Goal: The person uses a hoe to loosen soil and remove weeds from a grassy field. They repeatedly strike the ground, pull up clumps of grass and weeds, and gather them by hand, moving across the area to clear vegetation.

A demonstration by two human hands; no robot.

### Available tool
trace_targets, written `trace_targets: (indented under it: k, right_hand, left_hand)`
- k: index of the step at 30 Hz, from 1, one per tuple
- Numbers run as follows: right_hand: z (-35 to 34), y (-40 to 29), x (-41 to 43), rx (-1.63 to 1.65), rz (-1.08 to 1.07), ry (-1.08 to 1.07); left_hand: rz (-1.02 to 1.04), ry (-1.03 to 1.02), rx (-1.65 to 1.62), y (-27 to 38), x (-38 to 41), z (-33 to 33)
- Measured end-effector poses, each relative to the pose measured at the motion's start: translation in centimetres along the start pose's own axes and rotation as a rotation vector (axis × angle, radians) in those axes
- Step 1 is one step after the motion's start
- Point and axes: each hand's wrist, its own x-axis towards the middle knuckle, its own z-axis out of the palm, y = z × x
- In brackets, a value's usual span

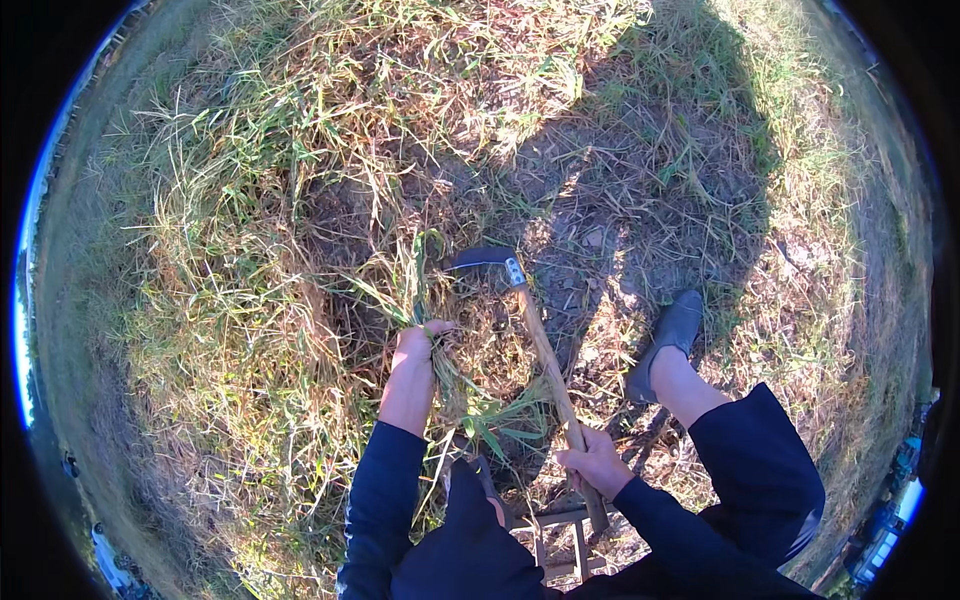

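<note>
In the head view my left hand [420, 341] is closed around a bunch of long green grass [411, 289], whose stems stick out above and below the fist. My right hand [594, 459] grips the lower part of the wooden handle of a sickle [546, 351]. The handle slants up to the left, and a riveted metal socket joins it to the curved dark blade [480, 259]. That blade points left, just above and to the right of my left hand, and its tip lies close to the grass.
Tangled green and dry grass [247, 300] covers the ground at the left and top. Shaded soil with cut stalks [592, 202] lies beyond the sickle. My foot in a dark shoe [675, 326] is at the right. A low metal frame [559, 517] stands between my legs.
</note>
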Motion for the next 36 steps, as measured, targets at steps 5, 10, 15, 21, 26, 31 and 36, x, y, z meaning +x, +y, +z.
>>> trace_targets:
  k: [5,10,15,21,26,31,36]
  right_hand:
    - [0.3,4.4,-1.0,-0.162,0.135,-0.148]
    - [0.5,2.9,-1.6,0.039,0.059,-0.064]
    - [1.2,4.0,-2.8,-0.228,0.163,-0.271]
    - [2.7,0.1,-5.2,-0.097,-0.037,-0.093]
    - [0.9,-2.6,-7.9,0.013,-0.177,0.075]
    - [0.8,-3.0,-10.5,0.072,-0.220,0.156]
    - [3.4,-3.3,-13.1,0.118,-0.217,0.132]
  left_hand:
    - [0.038,0.095,0.043,-0.8,1.1,-1.0]
    - [0.134,0.125,0.055,0.1,-6.1,-1.0]
    - [0.345,0.189,-0.082,2.6,-9.3,-5.6]
    - [0.692,0.335,-0.159,5.2,-22.9,-7.2]
    - [0.680,0.365,-0.133,2.1,-30.9,-18.1]
    - [0.764,0.589,-0.239,-2.8,-38.7,-30.0]
    - [0.894,1.129,-0.222,-10.5,-43.8,-45.0]
